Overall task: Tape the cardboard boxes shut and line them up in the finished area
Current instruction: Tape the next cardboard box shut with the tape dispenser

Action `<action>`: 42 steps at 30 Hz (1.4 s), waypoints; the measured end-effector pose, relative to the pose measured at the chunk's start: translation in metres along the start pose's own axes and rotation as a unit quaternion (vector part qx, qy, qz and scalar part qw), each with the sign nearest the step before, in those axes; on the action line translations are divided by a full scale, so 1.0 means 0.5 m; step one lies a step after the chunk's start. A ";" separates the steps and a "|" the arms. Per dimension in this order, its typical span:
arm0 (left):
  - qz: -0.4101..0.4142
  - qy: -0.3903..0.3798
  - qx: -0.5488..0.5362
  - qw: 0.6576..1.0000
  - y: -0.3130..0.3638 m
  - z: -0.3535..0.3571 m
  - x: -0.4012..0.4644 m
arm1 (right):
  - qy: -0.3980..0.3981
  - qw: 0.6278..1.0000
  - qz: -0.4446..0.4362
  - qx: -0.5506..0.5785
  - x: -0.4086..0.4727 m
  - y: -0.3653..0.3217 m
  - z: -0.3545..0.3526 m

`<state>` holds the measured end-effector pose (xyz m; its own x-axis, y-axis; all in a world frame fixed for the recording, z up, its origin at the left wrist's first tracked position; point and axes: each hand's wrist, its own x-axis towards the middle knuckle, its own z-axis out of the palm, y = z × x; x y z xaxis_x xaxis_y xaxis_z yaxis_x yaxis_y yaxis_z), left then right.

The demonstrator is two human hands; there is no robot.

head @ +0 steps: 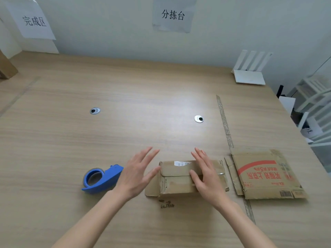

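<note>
A small cardboard box (180,178) is sitting on the near middle of the wooden table (125,97), its top flaps folded over and a white label showing on the far flap. One side flap is sticking out flat on the table at its near left corner. The right hand (204,173) is lying flat across the right part of the box top, fingers straight and pointing away, thumb pressing on the flap seam; it is not curling around anything. The left hand (136,173) is hovering just beside the left end of the box with fingers spread and straight, thumb tip touching or nearly touching the box's left edge, gripping nothing.

Just left of the left hand, a blue tape dispenser (101,179) is resting on the table with its roll facing up and left. To the right of the box, a flattened cardboard box (265,174) with red printing and a barcode is lying flat, close to the small box but apart from it. A strip of tape (225,122) is running along the table from far to near, passing under the flattened box's left edge.

Two round metal grommets (95,110) are sitting in the table's middle. On the far wall, a paper sign (172,15) is hanging at centre and another sign (34,21) at far left. A white router (249,72) is standing at the far right corner.
</note>
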<state>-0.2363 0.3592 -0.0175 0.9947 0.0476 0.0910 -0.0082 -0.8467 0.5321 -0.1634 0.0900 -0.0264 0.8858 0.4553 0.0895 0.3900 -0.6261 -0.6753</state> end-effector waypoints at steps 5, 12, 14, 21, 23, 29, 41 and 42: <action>0.035 -0.068 -0.027 0.997 0.070 0.063 0.019 | -0.021 1.000 0.011 -0.008 -0.011 0.023 -0.003; 0.025 -0.091 0.022 0.995 0.053 0.104 0.015 | -0.077 0.967 0.076 -0.230 -0.026 0.073 -0.046; 0.024 -0.096 0.025 0.995 0.053 0.099 0.021 | -0.066 0.972 0.116 -0.194 -0.021 0.083 -0.061; -0.009 -0.075 0.028 0.997 0.047 0.078 0.022 | 0.027 0.986 0.156 -0.050 -0.056 0.081 -0.070; -0.054 -0.028 0.049 0.997 0.039 0.078 0.023 | 0.043 0.987 0.141 -0.071 -0.069 0.076 -0.055; -0.180 0.040 0.054 0.981 0.073 0.083 0.013 | -0.052 0.993 0.096 0.036 -0.015 0.011 0.013; -0.102 -0.009 -0.091 0.990 0.045 0.089 -0.021 | -0.092 0.985 0.052 0.137 0.010 0.008 0.057; -0.104 -0.012 -0.101 0.989 0.041 0.087 -0.022 | -0.094 0.985 0.049 0.132 0.009 0.008 0.060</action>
<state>-0.2428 0.3180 -0.0441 0.9790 0.1955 -0.0572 0.1796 -0.6962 0.6950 -0.1655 0.1084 -0.0506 0.8441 0.5254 -0.1071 0.2027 -0.4975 -0.8434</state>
